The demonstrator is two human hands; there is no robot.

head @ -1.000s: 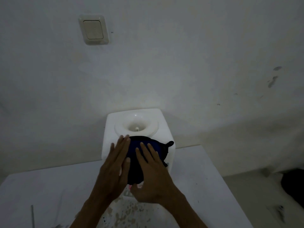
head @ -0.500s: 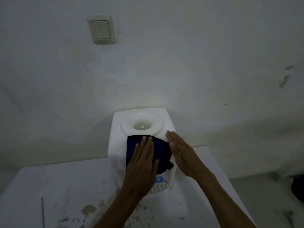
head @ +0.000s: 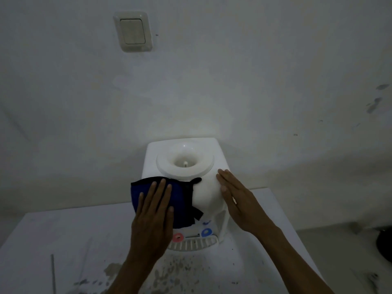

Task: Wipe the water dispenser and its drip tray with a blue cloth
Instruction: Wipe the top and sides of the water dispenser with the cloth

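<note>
A small white water dispenser [head: 206, 188] stands on a white table against the wall, with a round funnel-shaped inlet [head: 185, 162] on top. A blue cloth [head: 182, 200] with black edging lies over its front left top. My left hand [head: 153, 213] presses flat on the cloth with the fingers spread. My right hand [head: 235, 198] rests flat against the dispenser's right side, holding nothing. Below the cloth are a red tap [head: 177, 237], a blue tap [head: 206, 232] and the white slotted drip tray [head: 194, 244].
The white table [head: 63, 230] is stained and speckled in front of the dispenser. A thin metal rod [head: 53, 272] lies at its left front. A light switch [head: 133, 31] is on the wall above. A dark object [head: 385, 245] sits on the floor at right.
My left hand has slid the cloth to the left across the dispenser's front top, uncovering the white middle. My right hand stays flat on the right side.
</note>
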